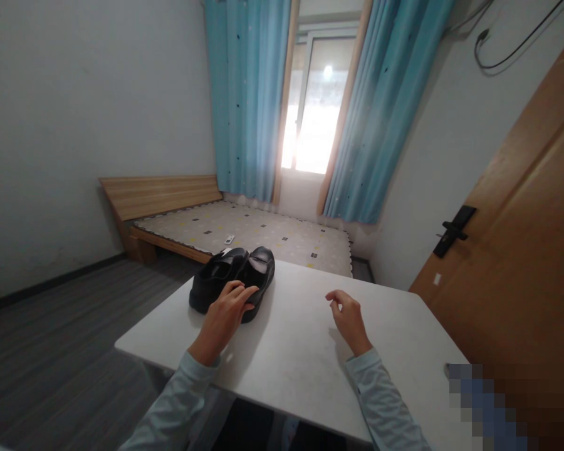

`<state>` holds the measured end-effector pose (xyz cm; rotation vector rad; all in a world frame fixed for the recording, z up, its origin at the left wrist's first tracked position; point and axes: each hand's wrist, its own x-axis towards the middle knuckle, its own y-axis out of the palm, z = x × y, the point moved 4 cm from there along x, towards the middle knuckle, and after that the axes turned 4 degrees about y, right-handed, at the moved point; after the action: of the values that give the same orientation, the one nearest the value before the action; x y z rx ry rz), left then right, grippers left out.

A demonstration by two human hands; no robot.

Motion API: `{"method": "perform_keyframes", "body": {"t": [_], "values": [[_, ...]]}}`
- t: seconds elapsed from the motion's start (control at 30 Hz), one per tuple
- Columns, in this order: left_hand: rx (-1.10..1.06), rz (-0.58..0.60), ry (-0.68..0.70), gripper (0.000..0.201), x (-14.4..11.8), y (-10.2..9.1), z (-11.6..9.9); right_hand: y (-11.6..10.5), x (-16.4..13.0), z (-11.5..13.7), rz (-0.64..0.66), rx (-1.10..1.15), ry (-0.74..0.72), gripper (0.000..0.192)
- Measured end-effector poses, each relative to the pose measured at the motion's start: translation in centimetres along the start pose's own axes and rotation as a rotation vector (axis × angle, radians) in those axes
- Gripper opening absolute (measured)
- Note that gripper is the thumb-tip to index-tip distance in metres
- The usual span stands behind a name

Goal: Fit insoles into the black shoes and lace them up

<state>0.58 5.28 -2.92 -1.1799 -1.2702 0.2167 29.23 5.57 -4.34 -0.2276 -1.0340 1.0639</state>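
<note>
1. Room: pale walls, grey plank floor (51,351), a wooden door (526,263) with a black handle (454,230) along the right side.
2. Far wall: blue curtains (247,94) drawn aside to both edges of a bright window (313,106); a black cable (512,47) loops on the wall at upper right.
3. Bed (263,235): low wooden frame, headboard to the left, patterned cover; a small white object (229,238) lies on it, too small to identify.
4. Tabletop (301,357): white, bare except at its far left corner; the bed stands just beyond it.
5. Pair of black shoes (235,279): side by side and touching, at the far left corner of the tabletop, toes toward the person.
6. Left hand (225,316): fingers (244,294) loosely spread, laid over the near end of the right-hand shoe; touching, not closed around it.
7. Right hand (350,319): over bare tabletop, well apart from the shoes; fingers (334,297) half curled, holding nothing. Nothing lies between it and the shoes.
8. Both sleeves (380,401) are pale light-blue.
</note>
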Motion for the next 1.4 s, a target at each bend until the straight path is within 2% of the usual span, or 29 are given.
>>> {"method": "perform_keyframes", "body": {"t": [0.2, 0.6, 0.73, 1.0, 1.23, 1.4], "values": [[-0.03, 0.027, -0.016, 0.034, -0.7, 0.8, 1.0, 0.3, 0.0, -0.1, 0.025, -0.005, 0.0, 0.022], [-0.059, 0.085, -0.044, 0.035, -0.8, 1.2, 1.2, 0.6, -0.1, 0.1, 0.062, -0.023, -0.026, 0.022], [-0.054, 0.099, -0.042, 0.036, -0.8, 1.0, 1.3, 0.8, -0.2, 0.3, 0.113, -0.029, -0.034, 0.022], [-0.027, 0.171, -0.017, 0.037, -0.7, 0.6, 1.6, 2.1, -0.8, 0.5, 0.302, -0.088, -0.103, 0.022], [-0.149, 0.155, 0.003, 0.036, -0.5, 0.5, 2.0, 2.4, -1.0, 0.6, 0.359, -0.105, -0.097, 0.022], [-0.037, 0.136, -0.053, 0.041, -0.4, 1.0, 1.2, 2.4, -1.1, 0.5, 0.378, -0.113, -0.077, 0.023]]}}
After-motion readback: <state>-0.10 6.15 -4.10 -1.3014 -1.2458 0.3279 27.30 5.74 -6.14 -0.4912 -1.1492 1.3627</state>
